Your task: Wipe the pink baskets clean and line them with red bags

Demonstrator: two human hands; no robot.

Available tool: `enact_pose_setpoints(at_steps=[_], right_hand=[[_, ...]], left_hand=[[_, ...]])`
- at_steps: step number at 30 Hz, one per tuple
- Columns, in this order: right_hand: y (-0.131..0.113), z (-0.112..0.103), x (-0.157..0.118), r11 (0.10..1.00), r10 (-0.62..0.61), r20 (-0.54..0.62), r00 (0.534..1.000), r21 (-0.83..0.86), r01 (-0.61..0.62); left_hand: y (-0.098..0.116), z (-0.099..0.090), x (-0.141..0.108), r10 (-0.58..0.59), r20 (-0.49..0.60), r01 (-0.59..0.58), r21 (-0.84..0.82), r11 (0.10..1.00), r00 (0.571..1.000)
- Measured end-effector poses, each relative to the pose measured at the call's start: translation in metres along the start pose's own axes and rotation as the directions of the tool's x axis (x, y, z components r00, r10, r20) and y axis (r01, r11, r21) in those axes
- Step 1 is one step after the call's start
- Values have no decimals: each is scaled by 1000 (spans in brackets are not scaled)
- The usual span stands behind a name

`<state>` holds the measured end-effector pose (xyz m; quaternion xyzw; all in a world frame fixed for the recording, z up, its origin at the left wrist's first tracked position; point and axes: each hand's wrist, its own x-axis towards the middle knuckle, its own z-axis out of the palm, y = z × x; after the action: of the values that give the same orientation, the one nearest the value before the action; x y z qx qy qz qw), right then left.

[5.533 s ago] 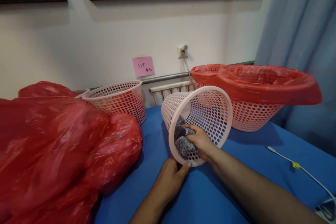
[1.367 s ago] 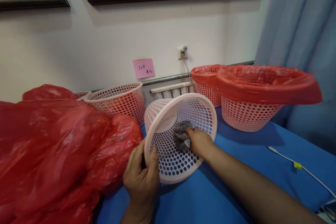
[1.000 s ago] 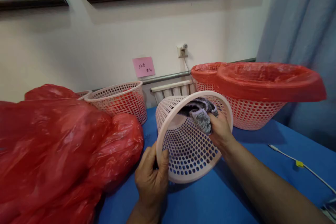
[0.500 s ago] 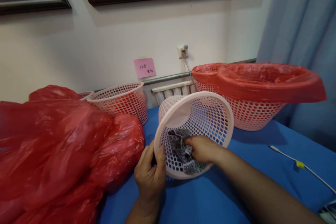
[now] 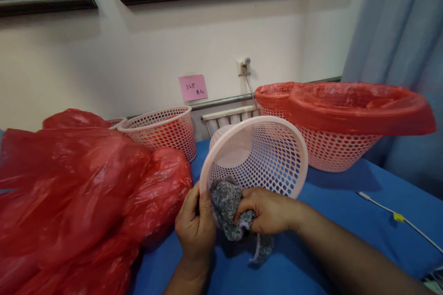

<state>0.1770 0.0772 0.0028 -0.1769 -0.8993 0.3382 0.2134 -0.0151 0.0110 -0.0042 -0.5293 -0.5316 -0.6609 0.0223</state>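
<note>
A pale pink plastic basket (image 5: 254, 122) with holes in its wall lies tipped on the blue table, its mouth facing me. My left hand (image 5: 196, 226) grips the left side of its rim, thumb on the near face. Bunched in my right hand (image 5: 266, 209) is a grey speckled cloth (image 5: 226, 205) with a light edging. The cloth is at the lower left of the rim, and one end hangs down in front of the basket. Some of my right fingers are hidden in its folds.
Crumpled red plastic bags (image 5: 86, 198) cover the left side. Behind them stands a pink basket (image 5: 166, 129). At right is a basket (image 5: 341, 147) lined with a red bag. A white cable (image 5: 380, 205) with a yellow tag lies on the blue table (image 5: 332, 221).
My right hand has drawn the cloth from inside the basket out to the lower rim. My left hand still holds the rim, and the basket has tilted slightly.
</note>
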Motion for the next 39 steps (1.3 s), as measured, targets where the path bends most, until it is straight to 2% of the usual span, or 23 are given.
enact_pose_setpoints(at_steps=[2, 5, 7, 9, 11, 12, 13, 15, 17, 18, 20, 22, 24, 26, 28, 29, 31, 33, 35, 37, 39], right_hand=[[-8, -9, -4, 968, 158, 87, 984, -211, -137], [-17, -17, -9, 831, 325, 22, 945, -485, -274], [-19, -22, -13, 720, 404, -100, 909, -578, -384], [-15, -28, -16, 625, 431, -297, 852, -582, -520], [-8, -34, -18, 603, 328, -546, 771, -506, -616], [-2, -36, -19, 636, 216, -670, 710, -455, -623], [3, -39, -20, 692, 76, -776, 627, -412, -593], [15, -42, -20, 810, -176, -898, 403, -365, -460], [26, -45, -20, 883, -265, -944, 199, -320, -344], [31, -46, -19, 905, -253, -959, 129, -281, -320], [39, -48, -18, 927, -176, -983, 49, -182, -327], [45, -51, -18, 926, -109, -994, 18, -108, -361], [48, -53, -18, 922, -73, -997, 26, -78, -379], [46, -56, -16, 931, -62, -997, 52, -76, -358], [37, -56, -12, 946, -68, -993, 101, -97, -309], [30, -54, -9, 952, -84, -986, 142, -122, -281], [12, -47, -2, 956, -149, -951, 273, -209, -206], [-6, -34, 5, 947, -246, -855, 457, -313, -75], [-19, -16, 8, 927, -347, -697, 627, -356, 117], [-25, 2, 8, 909, -405, -527, 747, -319, 267], [-26, 16, 6, 910, -392, -351, 850, -283, 303]], left_hand=[[0, 1, 3, -81, -85, 82, 5, 997, 993], [-3, 2, 8, -147, -151, 151, 15, 988, 978], [-6, 0, 12, -190, -177, 195, 12, 981, 966], [-9, -3, 17, -227, -192, 231, 0, 973, 955], [-11, -6, 23, -251, -201, 255, -10, 967, 947], [-11, -8, 26, -258, -205, 261, -11, 965, 944], [-11, -10, 29, -262, -208, 265, -10, 964, 942], [-11, -12, 32, -257, -211, 262, -5, 965, 943], [-11, -11, 30, -242, -202, 247, -2, 969, 949], [-11, -10, 27, -232, -191, 236, -2, 972, 954], [-10, -6, 19, -208, -157, 210, -2, 978, 965], [-7, -1, 9, -169, -75, 168, -8, 986, 983], [-1, 3, 1, -105, 59, 107, -31, 994, 993], [4, 6, -4, -39, 183, 52, -63, 997, 982], [7, 8, -7, 10, 248, 12, -86, 996, 969], [8, 8, -7, 25, 266, 0, -93, 996, 964], [5, 7, -8, 38, 305, -6, -105, 994, 952], [1, 6, -8, -1, 329, 45, -128, 991, 944], [-4, 3, -6, -81, 324, 143, -172, 975, 943], [-6, -1, -2, -144, 310, 216, -213, 953, 940], [-7, -4, 3, -167, 297, 240, -229, 944, 940]])
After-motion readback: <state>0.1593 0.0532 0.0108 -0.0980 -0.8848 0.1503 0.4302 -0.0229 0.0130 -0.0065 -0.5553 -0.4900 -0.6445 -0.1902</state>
